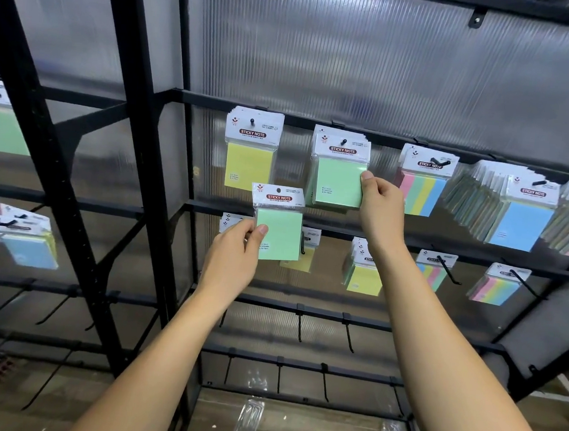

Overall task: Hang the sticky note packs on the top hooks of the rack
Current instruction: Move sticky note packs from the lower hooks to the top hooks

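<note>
My left hand (235, 252) holds a green sticky note pack (278, 226) upright by its lower left corner, in front of the rack and below the top row. My right hand (378, 203) pinches the right edge of the front green pack (339, 182), which hangs on a top hook (343, 142). On the hook to the left of it hangs a stack of yellow packs (248, 164). A striped multicolour stack (421, 189) and a blue-fronted stack (520, 218) hang on top hooks to the right.
The black metal rack (136, 168) has a second row with a few packs (362, 273) and bare hooks (448, 269). Lower rails (319, 314) carry only bare hooks. Plastic wrappers (248, 422) lie on the wood floor. Another rack section at the left holds more packs (26, 244).
</note>
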A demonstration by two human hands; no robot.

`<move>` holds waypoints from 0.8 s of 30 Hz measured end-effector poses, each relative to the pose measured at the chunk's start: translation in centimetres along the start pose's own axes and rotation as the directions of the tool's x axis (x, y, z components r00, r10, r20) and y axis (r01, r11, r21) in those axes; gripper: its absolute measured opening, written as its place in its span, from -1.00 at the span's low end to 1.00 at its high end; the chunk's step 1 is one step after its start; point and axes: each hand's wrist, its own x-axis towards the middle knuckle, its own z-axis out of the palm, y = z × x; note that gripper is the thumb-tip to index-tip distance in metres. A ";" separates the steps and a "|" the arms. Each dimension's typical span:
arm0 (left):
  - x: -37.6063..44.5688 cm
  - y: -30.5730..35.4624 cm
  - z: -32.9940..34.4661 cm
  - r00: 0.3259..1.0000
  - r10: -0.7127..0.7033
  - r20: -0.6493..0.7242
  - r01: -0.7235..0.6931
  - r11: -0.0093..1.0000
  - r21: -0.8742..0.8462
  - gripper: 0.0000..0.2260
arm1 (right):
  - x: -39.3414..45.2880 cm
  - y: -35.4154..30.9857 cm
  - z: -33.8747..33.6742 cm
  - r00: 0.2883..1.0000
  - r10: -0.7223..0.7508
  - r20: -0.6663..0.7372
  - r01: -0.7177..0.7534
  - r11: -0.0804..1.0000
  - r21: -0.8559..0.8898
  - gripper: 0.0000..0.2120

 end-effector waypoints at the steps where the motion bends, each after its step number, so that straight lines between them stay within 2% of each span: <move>1: 0.0 -0.1 0.0 1.000 0.004 0.000 -0.004 1.000 0.001 -0.71 | 0.0 0.1 0.0 1.000 0.003 -0.003 -0.003 1.000 0.005 -0.53; 5: 0.1 -0.5 0.1 1.000 0.008 -0.007 -0.008 1.000 0.009 -0.73 | -0.1 1.2 0.2 0.998 -0.057 -0.007 0.056 0.997 -0.057 -0.56; 8: -0.1 -0.5 0.4 1.000 0.012 0.003 -0.012 1.000 0.014 -0.75 | -0.6 2.3 0.4 0.994 -0.110 0.013 0.111 0.982 -0.153 -0.68; 16: -1.5 -0.3 2.2 0.998 -0.009 0.058 0.010 1.000 -0.017 -0.68 | -3.1 6.2 -0.4 0.995 0.048 0.089 -0.025 0.968 -0.250 -0.75; 20: -2.4 0.1 4.7 0.991 0.030 0.127 -0.030 1.000 -0.003 -0.70 | -4.9 8.8 -2.0 0.980 0.145 0.135 -0.108 0.962 -0.250 -0.77; 24: -2.6 1.3 7.6 0.982 0.063 0.179 -0.057 0.998 -0.038 -0.71 | -6.0 10.9 -4.5 0.972 0.181 0.150 -0.136 0.954 -0.268 -0.77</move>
